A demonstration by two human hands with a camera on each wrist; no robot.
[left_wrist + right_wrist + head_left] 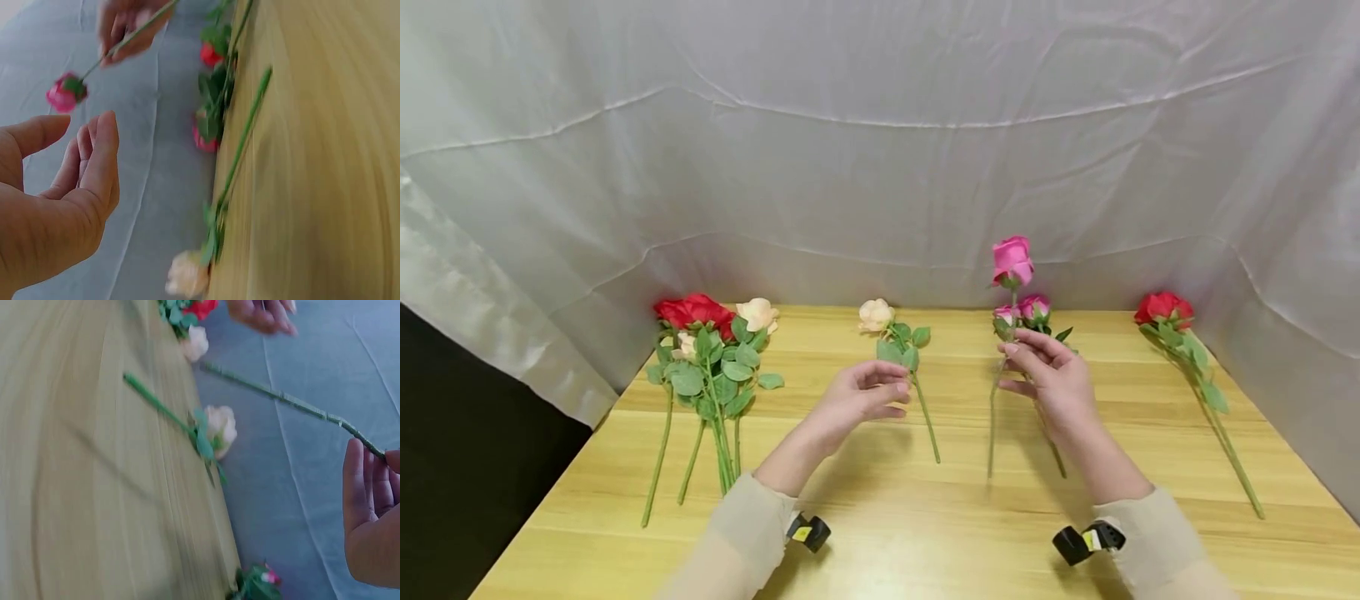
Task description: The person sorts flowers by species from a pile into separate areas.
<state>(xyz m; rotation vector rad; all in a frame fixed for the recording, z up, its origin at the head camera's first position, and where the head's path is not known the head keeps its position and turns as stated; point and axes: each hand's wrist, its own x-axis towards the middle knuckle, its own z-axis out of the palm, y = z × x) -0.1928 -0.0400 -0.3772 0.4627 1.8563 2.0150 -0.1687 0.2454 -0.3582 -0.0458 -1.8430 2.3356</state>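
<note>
My right hand (1051,375) pinches the green stem of a pink rose (1012,260) between thumb and fingers, holding it up over the table. The bloom points upward and the stem hangs below the hand. In the right wrist view that stem (300,404) runs out from the fingertips. My left hand (857,404) hovers with relaxed, slightly bent fingers and holds nothing. Close to it lies a cream rose (876,316) with green leaves. Behind the held stem more pink roses (1034,307) lie on the wooden table (925,533).
Several red roses (695,312) and cream roses (757,314) lie bunched at the left. A red rose (1163,307) lies at the far right, its stem slanting toward the front. A grey curtain (880,183) hangs along the table's back edge.
</note>
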